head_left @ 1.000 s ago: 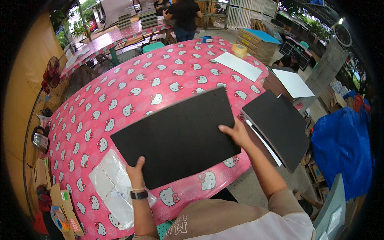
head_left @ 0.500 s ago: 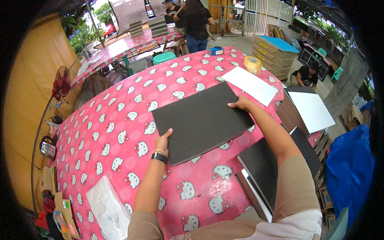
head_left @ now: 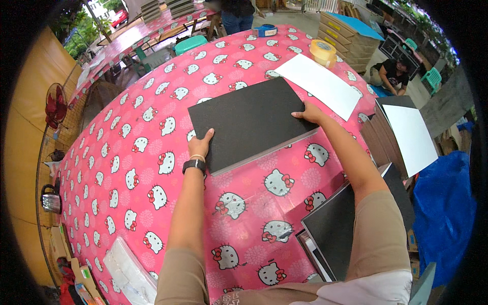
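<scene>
A flat black rectangular board [head_left: 254,124] with a pale front edge lies over the middle of the pink patterned tablecloth [head_left: 168,198]. My left hand [head_left: 200,145] grips its left edge, thumb on top and the other fingers mostly hidden. At the right edge my right hand [head_left: 308,114] holds it the same way. Whether the board rests fully on the cloth or is slightly raised, I cannot tell. Just beyond my right hand lies a white sheet [head_left: 320,84]. Below my right forearm are more black boards [head_left: 333,226], stacked at the table's right side.
Yellow tape [head_left: 323,52] and blue tape [head_left: 266,30] sit at the far edge. A white package [head_left: 129,272] lies near left. Another white sheet [head_left: 409,137] tops a brown stack at right. One person [head_left: 391,75] crouches beyond; another [head_left: 236,15] stands at the back.
Both hands have brought the black board down flatter, still gripping its two sides. My view has tilted lower, showing more of the near tablecloth.
</scene>
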A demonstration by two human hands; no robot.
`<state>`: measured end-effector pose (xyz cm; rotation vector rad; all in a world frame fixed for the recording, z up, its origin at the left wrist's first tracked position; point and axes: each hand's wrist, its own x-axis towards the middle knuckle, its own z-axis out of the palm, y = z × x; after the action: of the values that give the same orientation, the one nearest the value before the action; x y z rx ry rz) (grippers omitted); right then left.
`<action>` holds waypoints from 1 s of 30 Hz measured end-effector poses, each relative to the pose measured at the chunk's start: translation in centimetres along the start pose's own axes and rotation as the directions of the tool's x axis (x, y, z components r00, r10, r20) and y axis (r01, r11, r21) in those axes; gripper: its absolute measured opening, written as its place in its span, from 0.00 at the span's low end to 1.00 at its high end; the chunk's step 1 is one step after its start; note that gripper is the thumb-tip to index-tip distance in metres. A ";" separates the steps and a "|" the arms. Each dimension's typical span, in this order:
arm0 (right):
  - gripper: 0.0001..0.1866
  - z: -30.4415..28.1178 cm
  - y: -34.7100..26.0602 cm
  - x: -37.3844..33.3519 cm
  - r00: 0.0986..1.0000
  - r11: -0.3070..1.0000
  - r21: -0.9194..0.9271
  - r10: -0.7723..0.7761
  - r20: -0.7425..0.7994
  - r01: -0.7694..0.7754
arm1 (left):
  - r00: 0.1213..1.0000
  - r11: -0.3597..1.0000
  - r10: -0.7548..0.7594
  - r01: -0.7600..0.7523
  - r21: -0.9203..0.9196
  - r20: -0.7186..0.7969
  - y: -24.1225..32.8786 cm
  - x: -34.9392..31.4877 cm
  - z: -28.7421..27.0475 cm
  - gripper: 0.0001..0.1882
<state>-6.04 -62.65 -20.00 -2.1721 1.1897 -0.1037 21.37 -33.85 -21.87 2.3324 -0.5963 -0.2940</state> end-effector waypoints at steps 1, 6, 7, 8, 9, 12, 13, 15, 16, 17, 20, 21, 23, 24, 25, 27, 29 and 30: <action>0.41 0.4 0.1 -0.2 0.998 1.000 -0.010 -0.004 -0.066 0.003 | 0.995 0.996 0.064 -0.059 0.073 -0.072 -0.4 -0.3 -0.1 0.44; 0.43 0.0 -0.7 -1.5 0.989 0.998 -0.025 0.046 -0.139 -0.049 | 0.987 0.885 0.121 -0.057 -0.462 0.110 -4.2 -7.5 -2.1 0.46; 0.44 0.4 -0.5 -1.4 0.988 0.997 -0.040 0.061 -0.144 -0.067 | 0.966 0.892 0.250 -0.202 -0.404 0.071 -3.9 -9.0 -1.8 0.46; 0.45 0.2 -0.1 -1.4 0.991 0.996 -0.014 0.089 -0.099 -0.091 | 0.925 0.876 0.378 -0.342 -0.341 0.043 -3.5 -10.4 -1.3 0.46; 0.45 -0.2 -0.3 -0.8 0.994 0.995 0.010 0.097 -0.052 -0.097 | 0.867 0.836 0.497 -0.477 -0.270 0.006 -3.2 -11.4 -1.4 0.46; 0.47 0.2 0.3 -0.5 0.994 0.997 0.048 0.064 -0.089 -0.060 | 0.956 0.938 0.291 -0.292 -0.187 -0.038 -3.7 -11.8 0.0 0.47; 0.47 0.4 1.0 -0.6 0.992 0.998 0.052 0.039 -0.119 -0.033 | 0.940 0.924 0.308 -0.332 -0.190 -0.147 -3.7 -12.3 0.5 0.44; 0.48 0.8 1.0 -0.7 0.992 0.999 0.013 0.036 -0.124 -0.034 | 0.922 0.922 0.345 -0.368 -0.121 -0.175 -4.4 -12.0 1.0 0.42; 0.49 0.6 0.3 -0.8 0.994 0.998 -0.032 0.048 -0.094 -0.051 | 0.916 0.925 0.353 -0.372 -0.077 -0.190 -4.5 -12.1 0.7 0.41; 0.49 0.4 -0.5 -0.9 0.997 0.998 -0.060 0.019 -0.076 -0.024 | 0.939 0.946 0.286 -0.309 -0.101 -0.189 -4.6 -12.1 0.5 0.38; 0.44 -1.8 1.6 -0.9 0.999 0.979 0.199 -0.036 -0.039 0.043 | 0.977 0.937 0.196 -0.212 -0.278 -0.083 -3.9 -11.8 0.5 0.36; 0.38 -2.6 2.3 -0.5 0.997 0.999 -0.037 -0.017 -0.073 0.015 | 0.973 0.920 0.201 -0.228 -0.319 -0.115 -3.8 -11.9 0.7 0.35; 0.28 -3.6 3.4 0.3 0.990 0.872 -0.485 -0.010 -0.143 -0.062 | 0.963 0.884 0.200 -0.256 -0.392 -0.180 -3.6 -12.4 1.3 0.32; 0.25 -3.8 3.9 0.9 0.984 0.736 -0.669 -0.023 -0.176 -0.102 | 0.962 0.885 0.211 -0.263 -0.385 -0.174 -3.7 -12.4 1.3 0.32; 0.24 -3.9 4.3 1.5 0.993 0.683 -0.722 0.051 -0.108 -0.114 | 0.962 0.886 0.217 -0.266 -0.379 -0.166 -3.8 -12.3 1.3 0.33; 0.25 -2.7 4.2 2.9 0.984 0.696 -0.705 0.008 -0.176 -0.132 | 0.971 0.903 0.197 -0.235 -0.360 -0.138 -3.8 -12.3 0.7 0.33; 0.26 -1.2 2.7 4.7 0.984 0.661 -0.737 0.011 -0.180 -0.142 | 0.982 0.923 0.153 -0.181 -0.340 -0.108 -4.7 -12.3 0.4 0.33; 0.26 0.0 1.4 5.3 0.987 0.613 -0.783 -0.033 -0.159 -0.106 | 0.986 0.936 0.111 -0.145 -0.320 -0.121 -5.6 -12.4 -0.3 0.33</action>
<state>-3.91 -67.28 -22.01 -2.9456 1.5737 0.3548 12.55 -23.90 -24.89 1.9656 -0.5968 -0.1960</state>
